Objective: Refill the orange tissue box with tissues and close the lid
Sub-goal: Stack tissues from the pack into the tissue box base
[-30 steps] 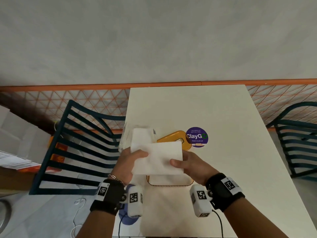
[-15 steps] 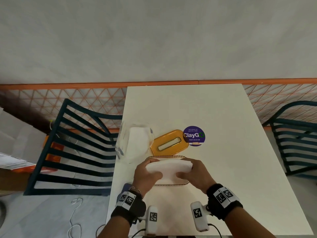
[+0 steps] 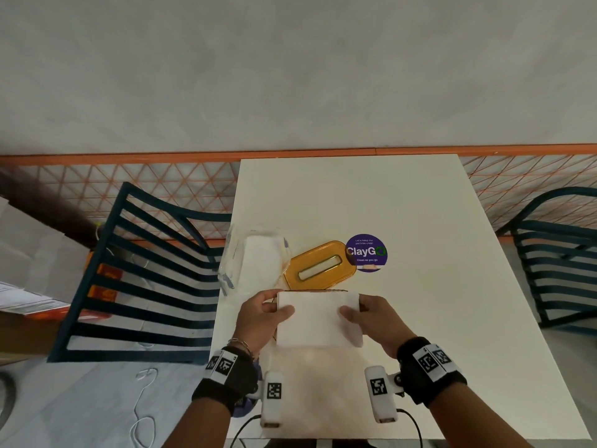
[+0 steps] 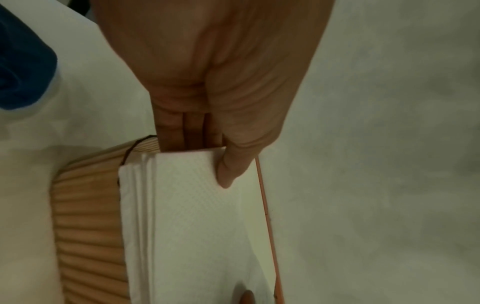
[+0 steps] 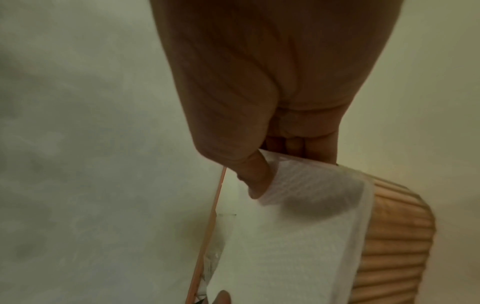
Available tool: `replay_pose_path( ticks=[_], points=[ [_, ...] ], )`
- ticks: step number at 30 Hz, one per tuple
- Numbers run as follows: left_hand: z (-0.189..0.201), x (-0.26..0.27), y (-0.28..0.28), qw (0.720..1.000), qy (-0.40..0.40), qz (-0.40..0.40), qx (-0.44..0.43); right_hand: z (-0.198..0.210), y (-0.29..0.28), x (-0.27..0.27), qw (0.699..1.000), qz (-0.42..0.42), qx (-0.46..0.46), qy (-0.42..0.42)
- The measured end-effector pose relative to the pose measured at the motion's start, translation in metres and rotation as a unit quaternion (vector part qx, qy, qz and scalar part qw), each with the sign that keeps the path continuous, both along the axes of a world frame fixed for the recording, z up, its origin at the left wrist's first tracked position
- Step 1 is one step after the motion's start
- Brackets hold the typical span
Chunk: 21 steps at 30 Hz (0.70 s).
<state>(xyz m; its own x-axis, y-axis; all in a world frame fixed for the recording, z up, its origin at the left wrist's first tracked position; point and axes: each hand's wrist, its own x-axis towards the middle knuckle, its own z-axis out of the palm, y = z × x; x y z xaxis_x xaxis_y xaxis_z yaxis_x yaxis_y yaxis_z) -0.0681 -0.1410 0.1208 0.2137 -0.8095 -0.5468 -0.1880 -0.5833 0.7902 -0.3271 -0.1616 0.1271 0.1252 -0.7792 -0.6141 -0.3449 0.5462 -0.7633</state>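
Observation:
A stack of white tissues [image 3: 318, 318] is held over the ribbed orange tissue box [image 4: 85, 226], which it hides almost fully in the head view. My left hand [image 3: 274, 310] pinches the stack's left end, thumb on top and fingers underneath. My right hand [image 3: 353, 313] pinches the right end the same way. The wrist views show the tissues [image 4: 194, 216] lying across the box's top, beside its ribbed wall [image 5: 397, 236]. How deep the stack sits inside I cannot tell. The orange lid [image 3: 319, 266], with a slot in it, lies flat on the table behind the box.
A clear plastic pack of white tissues [image 3: 255, 263] lies left of the lid at the edge of the white table [image 3: 420, 205]. A round purple sticker [image 3: 366, 253] is right of the lid. Dark slatted chairs [image 3: 145, 270] stand at both sides.
Both hands brought the tissue stack down from in front of the lid to the box. Half a second ago it looked bent and thin; now its broad flat face shows.

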Motion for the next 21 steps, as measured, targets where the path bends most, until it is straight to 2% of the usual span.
replay_pose_path(
  ticks=[2,7,15,21],
  points=[
    [-0.004,0.0,0.0,1.0,-0.027,0.004,0.004,-0.002,-0.001,0.002,1.0,0.002,0.0,0.015],
    [-0.005,-0.004,0.0,0.995,-0.096,-0.006,-0.013,-0.007,0.0,0.007,0.993,0.005,-0.041,0.113],
    [0.003,-0.017,-0.002,0.983,-0.178,-0.03,-0.033,-0.005,-0.003,0.024,0.965,0.027,-0.111,0.236],
    [0.009,-0.024,0.0,0.952,-0.282,-0.116,-0.03,0.002,-0.002,0.035,0.946,0.053,-0.117,0.297]
  ],
)
